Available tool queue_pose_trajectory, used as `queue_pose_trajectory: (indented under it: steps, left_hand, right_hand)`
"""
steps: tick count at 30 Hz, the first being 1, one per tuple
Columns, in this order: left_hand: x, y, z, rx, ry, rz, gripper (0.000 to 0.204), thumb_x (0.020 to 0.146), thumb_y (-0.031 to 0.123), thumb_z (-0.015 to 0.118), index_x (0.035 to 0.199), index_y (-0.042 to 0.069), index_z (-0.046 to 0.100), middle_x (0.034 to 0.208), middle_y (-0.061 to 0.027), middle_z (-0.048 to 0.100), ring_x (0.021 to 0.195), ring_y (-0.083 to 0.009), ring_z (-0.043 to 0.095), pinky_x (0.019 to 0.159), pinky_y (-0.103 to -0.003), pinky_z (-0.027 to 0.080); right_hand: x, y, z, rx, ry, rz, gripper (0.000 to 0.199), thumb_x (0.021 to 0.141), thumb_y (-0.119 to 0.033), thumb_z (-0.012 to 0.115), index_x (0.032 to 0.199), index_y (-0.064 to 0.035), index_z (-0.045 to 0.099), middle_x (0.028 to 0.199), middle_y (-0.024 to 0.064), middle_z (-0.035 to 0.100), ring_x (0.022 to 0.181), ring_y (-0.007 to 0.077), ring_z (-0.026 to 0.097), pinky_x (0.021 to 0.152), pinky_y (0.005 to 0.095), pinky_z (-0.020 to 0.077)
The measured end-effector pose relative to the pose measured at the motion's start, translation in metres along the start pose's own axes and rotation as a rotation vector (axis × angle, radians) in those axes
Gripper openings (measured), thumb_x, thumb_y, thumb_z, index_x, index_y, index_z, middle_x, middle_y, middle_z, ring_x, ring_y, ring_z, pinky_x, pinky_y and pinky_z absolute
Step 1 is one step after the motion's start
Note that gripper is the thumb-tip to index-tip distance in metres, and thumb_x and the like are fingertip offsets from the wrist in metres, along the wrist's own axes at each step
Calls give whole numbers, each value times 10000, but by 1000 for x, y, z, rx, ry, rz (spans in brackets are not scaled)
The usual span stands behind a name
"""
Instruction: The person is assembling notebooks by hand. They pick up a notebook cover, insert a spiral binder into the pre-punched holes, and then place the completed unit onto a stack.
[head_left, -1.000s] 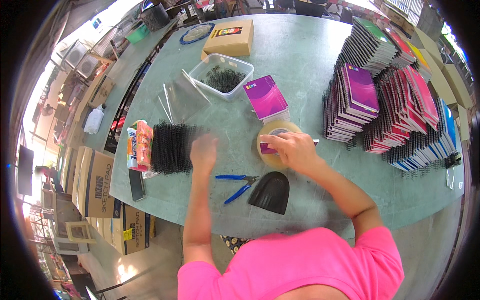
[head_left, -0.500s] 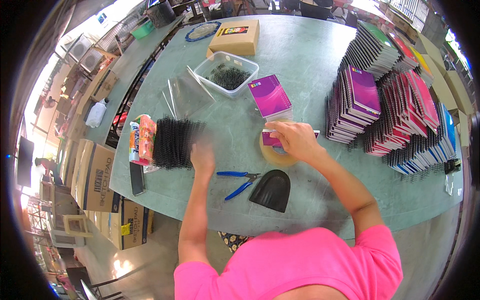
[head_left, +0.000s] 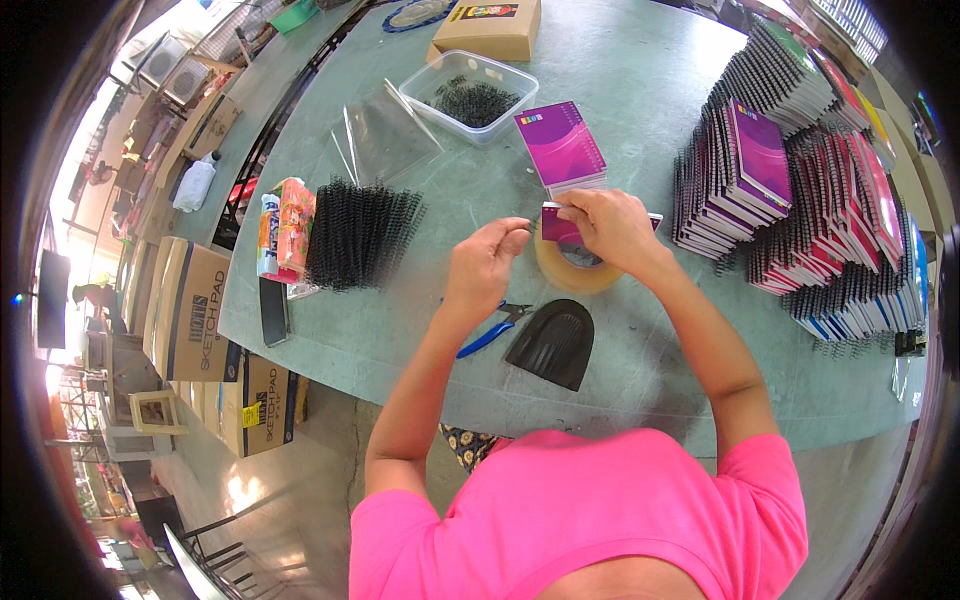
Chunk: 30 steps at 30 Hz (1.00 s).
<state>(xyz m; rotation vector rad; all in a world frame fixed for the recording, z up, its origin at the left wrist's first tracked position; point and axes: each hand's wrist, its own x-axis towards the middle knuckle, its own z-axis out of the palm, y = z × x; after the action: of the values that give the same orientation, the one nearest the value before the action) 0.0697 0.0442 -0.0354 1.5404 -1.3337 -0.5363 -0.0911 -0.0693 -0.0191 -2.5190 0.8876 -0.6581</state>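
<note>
My right hand holds a small purple notebook just above a roll of tan tape lying on the green table. My left hand meets it from the left, fingertips pinched on a thin black spiral coil at the notebook's left edge. A pile of black spiral coils lies further left. Blue-handled pliers and a black fan-shaped piece rest near my left forearm.
A stack of purple notebooks and a clear tub of coils sit behind my hands. Tall stacks of bound notebooks fill the right side. Clear plastic bags, a colourful packet, a cardboard box; cartons on the floor.
My left hand left the coil pile and came right to the notebook with a coil. My right hand raised the purple notebook off the tape roll.
</note>
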Motion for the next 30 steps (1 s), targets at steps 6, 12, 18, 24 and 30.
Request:
queue_pose_trajectory:
  steps: [6,12,18,24,30]
  left_hand:
    - [7,5,12,215,97,168,267,898,277,591,918,15,638,714,-99,603,606,-149,549,585,-281,439]
    - [13,8,15,109,-34,-53,419,937,403,499,814,24,628,540,-55,529,469,-124,498,464,-283,382]
    - [19,1,12,-521,-222,-463,439,929,429,510,769,27,580,469,-5,436,349,-71,335,342,-238,274]
    - [25,1,5,-853,-292,-789,398,928,425,511,813,46,538,513,21,403,357,-64,306,335,-214,231]
    - [20,13,3,-745,-196,-626,285,943,326,522,901,44,527,599,20,452,472,-65,401,393,-204,288]
  right_hand:
    - [-1,4,-1,22,-34,-28,162,851,-191,552,959,-124,652,789,109,660,747,307,635,653,421,478]
    - [-1,-4,-9,43,-104,8,177,847,-162,548,993,-139,644,773,97,658,734,300,633,631,416,474]
    - [-4,-5,-11,98,-73,-12,170,839,-159,553,973,-135,654,754,89,654,732,293,633,628,412,476]
    - [-6,0,-3,132,-13,-170,180,808,-135,568,959,-127,665,797,78,641,734,288,626,639,393,482]
    - [-9,2,5,116,88,-164,153,809,-141,569,925,-108,664,836,72,639,765,283,624,662,386,488]
